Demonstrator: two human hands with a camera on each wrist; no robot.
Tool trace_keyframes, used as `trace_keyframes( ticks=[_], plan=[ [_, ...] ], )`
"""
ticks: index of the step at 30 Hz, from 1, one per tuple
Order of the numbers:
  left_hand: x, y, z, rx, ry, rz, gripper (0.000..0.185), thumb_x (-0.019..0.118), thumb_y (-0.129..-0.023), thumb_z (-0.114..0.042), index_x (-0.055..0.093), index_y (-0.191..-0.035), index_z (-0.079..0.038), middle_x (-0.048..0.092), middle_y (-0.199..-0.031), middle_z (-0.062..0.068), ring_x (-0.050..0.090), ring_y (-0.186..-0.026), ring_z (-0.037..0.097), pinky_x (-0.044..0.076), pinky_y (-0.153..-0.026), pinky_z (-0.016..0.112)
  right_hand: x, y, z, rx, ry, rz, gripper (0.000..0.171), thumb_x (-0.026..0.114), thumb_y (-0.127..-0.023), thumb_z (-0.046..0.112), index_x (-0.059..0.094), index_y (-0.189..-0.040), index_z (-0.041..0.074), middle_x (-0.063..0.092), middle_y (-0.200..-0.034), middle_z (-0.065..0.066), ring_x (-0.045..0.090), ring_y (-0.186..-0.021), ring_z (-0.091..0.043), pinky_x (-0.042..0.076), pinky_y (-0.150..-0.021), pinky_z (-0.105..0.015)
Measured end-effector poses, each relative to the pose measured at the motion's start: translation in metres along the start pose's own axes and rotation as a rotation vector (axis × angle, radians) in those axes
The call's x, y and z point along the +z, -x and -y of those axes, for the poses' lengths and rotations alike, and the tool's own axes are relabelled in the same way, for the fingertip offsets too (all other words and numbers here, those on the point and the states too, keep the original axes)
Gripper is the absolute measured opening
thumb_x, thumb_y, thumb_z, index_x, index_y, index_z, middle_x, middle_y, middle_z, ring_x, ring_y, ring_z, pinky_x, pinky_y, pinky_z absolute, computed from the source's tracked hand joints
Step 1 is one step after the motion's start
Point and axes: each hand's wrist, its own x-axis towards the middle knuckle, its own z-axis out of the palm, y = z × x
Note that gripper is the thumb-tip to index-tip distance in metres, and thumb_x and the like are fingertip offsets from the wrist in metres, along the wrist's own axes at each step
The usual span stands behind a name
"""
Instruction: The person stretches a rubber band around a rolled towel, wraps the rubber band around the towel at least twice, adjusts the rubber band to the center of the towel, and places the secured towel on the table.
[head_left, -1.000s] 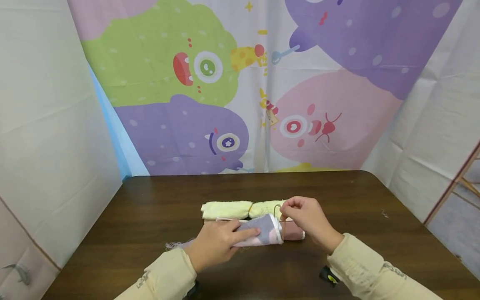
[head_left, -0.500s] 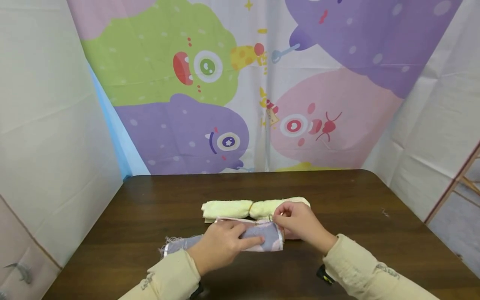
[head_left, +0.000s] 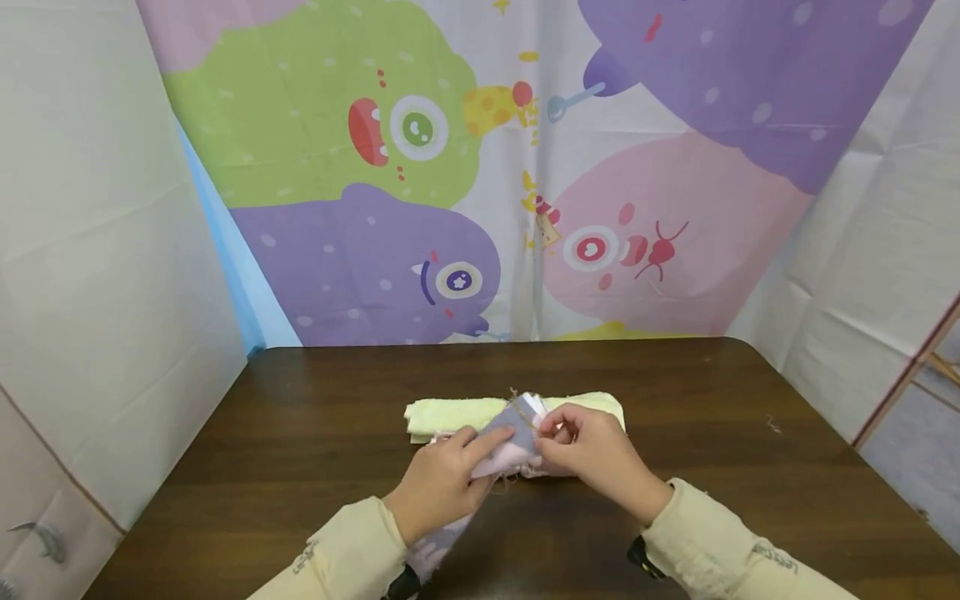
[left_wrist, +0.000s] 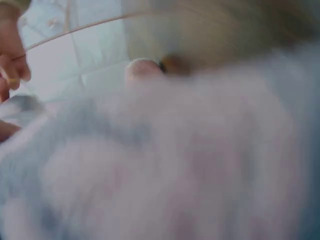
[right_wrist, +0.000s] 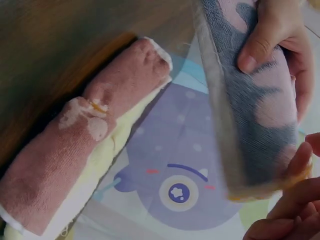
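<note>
My left hand (head_left: 438, 479) grips a rolled grey-and-pink towel (head_left: 498, 446), thumb on top in the right wrist view. The roll is tilted and lifted, its upper end toward my right hand (head_left: 596, 450). That hand's thumb and fingers pinch a yellowish rubber band (right_wrist: 255, 194), which lies at the end of the roll. Whether the band goes fully around the towel is hidden. In the left wrist view the towel (left_wrist: 150, 165) is blurred and fills most of the picture, with fingers of the right hand (left_wrist: 10, 62) at the left edge.
Behind the hands on the dark wooden table (head_left: 300, 425) lie a rolled pale-yellow towel (head_left: 450, 414) and a rolled pink towel (right_wrist: 115, 95), side by side. A band pinches the pink roll's middle. A cartoon-printed cloth (head_left: 420, 250) hangs behind the table.
The grey-and-pink roll has swung from lying nearly level to tilted, its lower end now toward me. My right hand has moved left with the rubber band, to the roll's end.
</note>
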Motion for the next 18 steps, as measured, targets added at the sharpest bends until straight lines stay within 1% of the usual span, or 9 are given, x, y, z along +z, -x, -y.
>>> trace_keyframes(
  ticks=[1,4,6,8,10,12,14,15,18],
  plan=[
    [-0.001,-0.001,0.000,-0.035,0.050,-0.020,0.053,0.078,-0.069,-0.005,0.061,-0.120,-0.005,0.057,-0.079,0.006,0.042,-0.053,0.008,0.042,-0.047,0.022,0.000,0.000,-0.001,0.002,-0.005,-0.018,0.006,0.070,-0.076,0.004,0.066,-0.079,0.003,0.059,-0.063,0.004,0.050,-0.056,-0.004,0.042,-0.051,-0.021],
    [-0.004,-0.004,-0.002,-0.146,0.223,-0.062,0.058,0.077,-0.068,0.000,0.057,-0.123,0.001,0.064,-0.093,0.012,0.057,-0.070,0.015,0.050,-0.060,0.027,-0.002,0.002,-0.003,0.019,-0.039,-0.064,0.006,0.072,-0.076,0.004,0.066,-0.077,0.003,0.060,-0.065,0.003,0.049,-0.058,-0.006,0.042,-0.054,-0.022],
    [-0.006,-0.006,-0.003,-0.219,0.353,-0.066,0.060,0.075,-0.069,0.003,0.053,-0.125,0.002,0.064,-0.105,0.017,0.061,-0.085,0.021,0.052,-0.072,0.034,-0.003,0.003,-0.005,0.016,-0.087,-0.071,0.006,0.072,-0.078,0.005,0.066,-0.077,0.002,0.059,-0.067,0.002,0.048,-0.060,-0.007,0.042,-0.055,-0.022],
    [-0.008,-0.007,-0.005,-0.292,0.487,-0.057,0.062,0.072,-0.071,0.006,0.048,-0.128,0.002,0.062,-0.113,0.021,0.061,-0.094,0.026,0.051,-0.079,0.038,-0.003,0.005,-0.008,0.007,-0.162,-0.065,0.007,0.071,-0.080,0.004,0.066,-0.079,-0.001,0.061,-0.070,0.003,0.049,-0.063,-0.006,0.043,-0.057,-0.022],
    [-0.010,-0.007,-0.006,-0.338,0.601,-0.045,0.062,0.071,-0.073,0.007,0.044,-0.129,0.001,0.061,-0.111,0.022,0.060,-0.091,0.026,0.051,-0.076,0.037,-0.002,0.007,-0.012,-0.013,-0.247,-0.049,0.007,0.069,-0.082,0.002,0.066,-0.080,-0.005,0.062,-0.074,0.003,0.052,-0.068,-0.005,0.045,-0.061,-0.022],
    [-0.011,-0.008,-0.008,-0.362,0.695,-0.032,0.063,0.070,-0.074,0.008,0.040,-0.129,0.000,0.060,-0.106,0.023,0.060,-0.087,0.025,0.052,-0.073,0.034,-0.001,0.009,-0.015,-0.051,-0.299,-0.048,0.004,0.068,-0.082,-0.001,0.066,-0.080,-0.004,0.065,-0.077,0.002,0.055,-0.074,-0.004,0.047,-0.066,-0.021],
    [-0.012,-0.010,-0.010,-0.367,0.743,-0.020,0.065,0.069,-0.072,0.009,0.038,-0.129,-0.001,0.061,-0.101,0.023,0.060,-0.082,0.024,0.052,-0.069,0.033,0.002,0.010,-0.016,-0.081,-0.336,-0.061,0.003,0.067,-0.082,-0.004,0.066,-0.079,-0.002,0.066,-0.078,0.000,0.057,-0.077,-0.003,0.048,-0.068,-0.020],
    [-0.012,-0.010,-0.010,-0.370,0.750,-0.014,0.067,0.069,-0.071,0.009,0.037,-0.129,-0.002,0.060,-0.100,0.023,0.060,-0.081,0.023,0.052,-0.068,0.032,0.003,0.010,-0.017,-0.096,-0.349,-0.068,0.004,0.066,-0.082,-0.005,0.067,-0.079,-0.002,0.067,-0.079,-0.001,0.057,-0.079,-0.003,0.048,-0.069,-0.020],
    [-0.013,-0.012,-0.013,-0.374,0.711,0.003,0.074,0.068,-0.066,0.008,0.035,-0.131,-0.006,0.062,-0.100,0.022,0.060,-0.080,0.021,0.051,-0.067,0.031,0.005,0.010,-0.016,-0.130,-0.355,-0.083,0.005,0.066,-0.081,-0.006,0.066,-0.078,-0.003,0.067,-0.079,0.000,0.057,-0.080,-0.002,0.048,-0.070,-0.019]
  ],
)
